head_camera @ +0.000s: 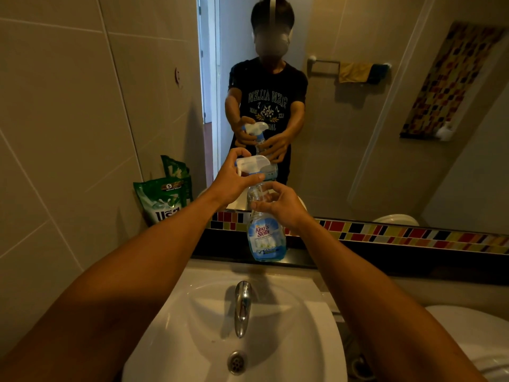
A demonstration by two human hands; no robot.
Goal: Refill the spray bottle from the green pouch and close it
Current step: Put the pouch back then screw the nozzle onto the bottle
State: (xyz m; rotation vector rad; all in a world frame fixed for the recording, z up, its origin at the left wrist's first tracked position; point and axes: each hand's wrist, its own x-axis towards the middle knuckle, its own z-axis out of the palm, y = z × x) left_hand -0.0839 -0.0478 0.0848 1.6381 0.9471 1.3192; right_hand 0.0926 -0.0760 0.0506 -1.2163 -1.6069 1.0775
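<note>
Gripping the sprayer (254, 166) with my left hand (234, 179), I am closing fingers and thumb around its white head, thumb lying across the near side. My right hand (281, 206) is wrapping the bottle (265, 235) at its clear neck, fingers curled about it, though how tightly I am pressing I cannot tell. I am holding it this way, I judge, so the body does not turn while the head does: one hand steadies, the other twists. Whether I am unscrewing or tightening, one moment does not say.

I am keeping the bottle standing upright on the dark ledge (358, 260) behind the sink (303, 312), just in front of the mirror (358, 106), so its weight is resting there and not in my hands. It is sitting straight beyond the tap (242, 307).

It is showing a blue and white label, with blue liquid visible low in the clear body; the upper part is looking empty, though the dim light is making the level hard to read.

I am leaving the pouch (162, 201) leaning against the tiled wall to the left, on the same ledge, well apart from the bottle and untouched by either hand. Its top is looking crumpled; whether it is open I cannot tell.
</note>
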